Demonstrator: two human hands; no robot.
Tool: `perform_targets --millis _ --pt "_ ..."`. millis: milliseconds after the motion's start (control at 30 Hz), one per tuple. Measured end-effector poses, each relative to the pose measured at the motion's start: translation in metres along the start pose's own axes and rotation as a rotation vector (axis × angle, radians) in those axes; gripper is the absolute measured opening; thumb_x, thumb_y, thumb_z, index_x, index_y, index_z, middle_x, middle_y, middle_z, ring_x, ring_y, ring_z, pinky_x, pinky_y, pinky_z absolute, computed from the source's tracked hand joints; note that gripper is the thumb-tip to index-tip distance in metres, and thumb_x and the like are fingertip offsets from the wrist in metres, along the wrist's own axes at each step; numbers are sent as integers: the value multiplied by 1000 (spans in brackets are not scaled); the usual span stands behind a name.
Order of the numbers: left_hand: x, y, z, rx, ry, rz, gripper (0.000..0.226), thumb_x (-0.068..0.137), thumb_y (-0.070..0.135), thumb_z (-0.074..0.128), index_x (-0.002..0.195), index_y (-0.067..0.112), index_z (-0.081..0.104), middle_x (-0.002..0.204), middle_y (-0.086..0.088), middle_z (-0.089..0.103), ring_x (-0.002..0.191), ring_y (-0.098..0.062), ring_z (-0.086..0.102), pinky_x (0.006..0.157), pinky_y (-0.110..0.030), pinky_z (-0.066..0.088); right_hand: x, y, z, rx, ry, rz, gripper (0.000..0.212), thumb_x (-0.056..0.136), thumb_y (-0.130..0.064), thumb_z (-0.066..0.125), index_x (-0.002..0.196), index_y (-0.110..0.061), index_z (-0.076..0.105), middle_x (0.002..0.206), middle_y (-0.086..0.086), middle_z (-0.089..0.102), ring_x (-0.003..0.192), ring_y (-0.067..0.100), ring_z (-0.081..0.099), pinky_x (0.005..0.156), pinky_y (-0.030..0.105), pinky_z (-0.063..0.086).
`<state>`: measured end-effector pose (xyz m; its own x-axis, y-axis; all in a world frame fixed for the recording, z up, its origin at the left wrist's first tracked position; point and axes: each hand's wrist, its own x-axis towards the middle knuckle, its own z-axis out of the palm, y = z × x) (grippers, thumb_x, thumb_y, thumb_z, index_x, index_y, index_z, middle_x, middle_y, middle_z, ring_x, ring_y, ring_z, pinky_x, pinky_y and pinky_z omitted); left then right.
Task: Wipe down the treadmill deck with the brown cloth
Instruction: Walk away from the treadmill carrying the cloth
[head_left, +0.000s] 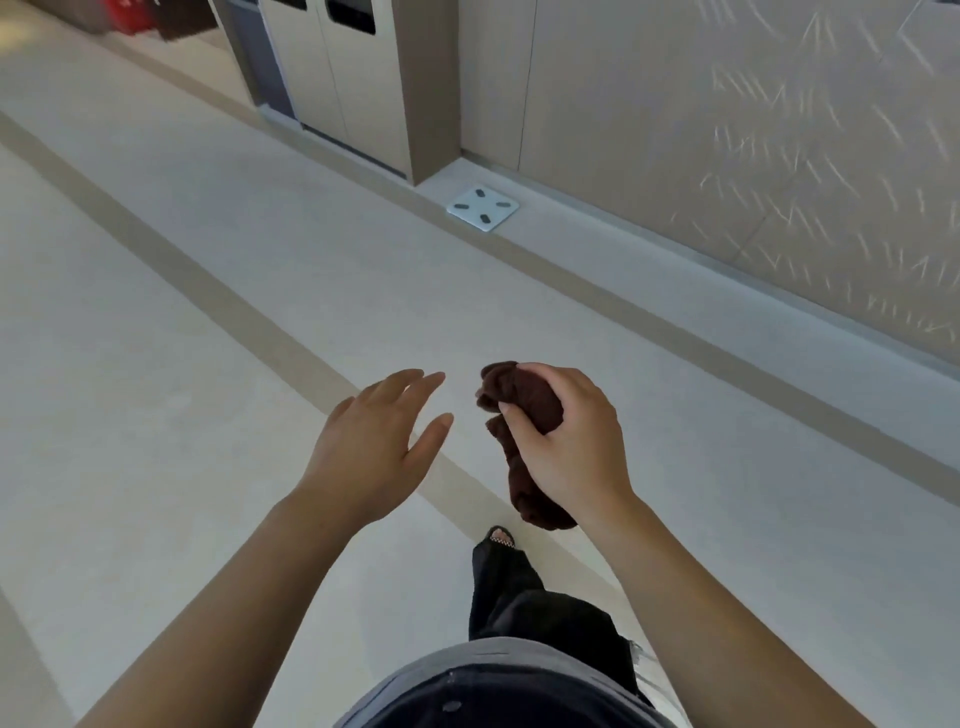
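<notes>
My right hand (569, 441) grips the bunched brown cloth (522, 400), held in the air over the pale floor; one end of the cloth hangs down below my wrist. To its left, my left hand (379, 441) is held out with straight, spread fingers and holds nothing. A short gap separates its fingertips from the cloth. No treadmill deck is in view.
A white square bathroom scale (483, 208) lies on the floor by the wall ahead. Beige double doors (337, 67) stand at the back. A patterned wall panel (779, 156) runs along the right. My leg in dark trousers (514, 592) steps forward on the striped floor (208, 312).
</notes>
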<state>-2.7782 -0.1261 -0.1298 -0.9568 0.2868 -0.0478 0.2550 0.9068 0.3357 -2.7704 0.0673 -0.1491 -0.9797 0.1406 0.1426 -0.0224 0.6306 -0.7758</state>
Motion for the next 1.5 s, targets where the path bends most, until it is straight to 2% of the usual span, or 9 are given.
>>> perform_targets --millis 200,367,500,633,767,967,1100,1333,1500 --pt "149 -53 -41 27 24 -121 57 92 52 24 144 29 31 148 5 36 134 -16 36 108 -38 33 176 -9 31 -27 -116 -99 33 82 -32 67 114 -31 62 113 -14 61 106 13 55 91 30 44" --pt "233 -100 -54 -36 26 -259 56 93 53 24 145 32 28 149 8 34 135 -15 35 108 -38 32 298 -23 79 -23 -224 -145 33 83 -32 68 115 -29 62 114 -11 61 108 15 55 93 38 46" --pt "301 -161 -66 -101 72 -390 56 92 54 26 143 33 30 148 9 36 133 -16 37 108 -39 33 393 -40 138 1 -298 -194 33 83 -32 67 115 -28 62 114 -11 61 109 15 55 94 38 46" --pt "399 -231 -96 -86 88 -380 57 91 54 26 143 32 32 148 8 36 133 -18 38 107 -42 34 497 -61 197 31 -298 -194 33 83 -32 67 116 -29 62 114 -12 61 109 13 55 96 36 46" --pt "514 -290 -134 -30 42 -303 55 93 52 26 144 32 30 148 8 35 134 -16 36 108 -37 32 604 -84 233 43 -232 -174 32 83 -31 67 115 -29 62 114 -13 61 109 11 55 95 34 46" --pt "676 -339 -183 -83 10 -169 57 91 56 25 142 32 33 146 10 39 131 -15 40 106 -37 35 740 -93 259 6 -113 -105 33 83 -32 68 115 -30 61 114 -14 61 110 10 55 96 35 46" --pt "789 -377 -197 -15 -32 -58 57 91 56 23 143 33 31 147 9 37 132 -15 38 106 -36 33 842 -89 293 6 -66 -70 35 83 -34 67 116 -29 61 114 -13 61 110 11 55 96 34 46" --pt "971 -462 -215 -13 -74 -185 55 93 54 26 144 33 28 149 9 34 133 -14 37 107 -38 34 1053 -96 368 -1 -168 -139 34 83 -33 67 116 -29 61 114 -14 60 108 9 54 95 31 46" --pt "1071 -528 -256 -26 18 -326 55 93 54 27 143 32 32 147 9 38 126 -16 45 103 -36 36 1190 -120 415 -4 -256 -198 32 82 -31 67 114 -30 62 113 -14 61 108 11 54 93 30 45"
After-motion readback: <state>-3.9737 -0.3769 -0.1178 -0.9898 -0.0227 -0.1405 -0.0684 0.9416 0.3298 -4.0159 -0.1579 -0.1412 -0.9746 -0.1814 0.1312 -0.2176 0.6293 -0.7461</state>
